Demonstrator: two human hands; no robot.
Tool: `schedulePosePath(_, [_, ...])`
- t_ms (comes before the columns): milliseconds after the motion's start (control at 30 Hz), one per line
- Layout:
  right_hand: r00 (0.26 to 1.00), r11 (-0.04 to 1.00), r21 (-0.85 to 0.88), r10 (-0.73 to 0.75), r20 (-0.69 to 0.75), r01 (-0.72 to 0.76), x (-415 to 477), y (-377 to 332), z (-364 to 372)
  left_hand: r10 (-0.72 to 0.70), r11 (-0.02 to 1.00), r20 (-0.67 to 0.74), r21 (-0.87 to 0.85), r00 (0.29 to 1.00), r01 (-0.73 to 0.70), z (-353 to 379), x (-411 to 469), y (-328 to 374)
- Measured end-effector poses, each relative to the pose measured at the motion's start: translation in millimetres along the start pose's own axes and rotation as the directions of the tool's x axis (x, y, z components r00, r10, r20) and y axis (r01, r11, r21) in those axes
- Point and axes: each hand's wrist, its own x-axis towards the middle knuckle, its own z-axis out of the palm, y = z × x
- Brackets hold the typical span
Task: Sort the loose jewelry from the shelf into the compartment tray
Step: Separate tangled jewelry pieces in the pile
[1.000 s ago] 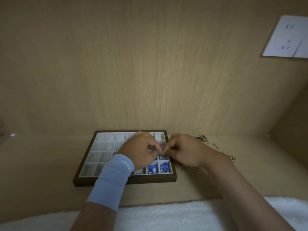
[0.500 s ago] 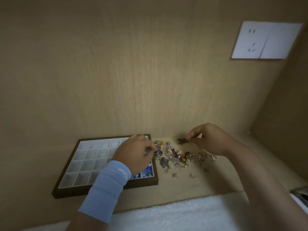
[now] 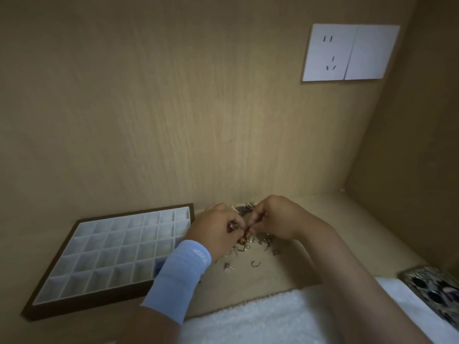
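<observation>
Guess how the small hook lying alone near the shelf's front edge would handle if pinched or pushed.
The hook looks like thin bent wire, so probably very light and likely to skid on the smooth shelf when nudged. It lies flat and low, so a pinch may slip off. Its open curve could snag pieces in the pile.

Legible text: none; light blue wristband (image 3: 178, 276) on the left forearm: small white logo mark near the hand end, too blurred to read; patterned phone case (image 3: 432, 291) at the right edge: pale lettering along its top, not decipherable; white wall socket (image 3: 347, 53): slots only.
</observation>
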Motion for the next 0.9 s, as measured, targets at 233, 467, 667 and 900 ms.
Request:
schedulePosePath(233, [0.998,1.000,-0.004,-0.019,0.066,0.019,1.4,-1.0,2.4,0.001,0.999,0.000,-0.041,1.000,-0.001,-0.9,-0.7,-8.8])
schedulePosePath(467, [1.000,0.989,0.150,-0.016,0.027,0.012,0.3,3.3,-3.4,-0.022,0.996,0.007,-0.090,1.000,0.022,-5.5,-1.6,-8.2])
schedulePosePath(667, [0.990,0.926,0.359,-0.079,-0.115,0.115,-1.6,-2.8,-10.8,-0.106,0.877,-0.030,-0.474,0.994,0.079,-18.7,-1.5,3.7])
schedulePosePath(900, [0.978,0.767,0.612,-0.099,-0.181,0.191,1.8,-20.2,-0.1,-0.187,0.827,-0.105,-0.553,0.977,0.099,-40.4,-5.3,3.2])
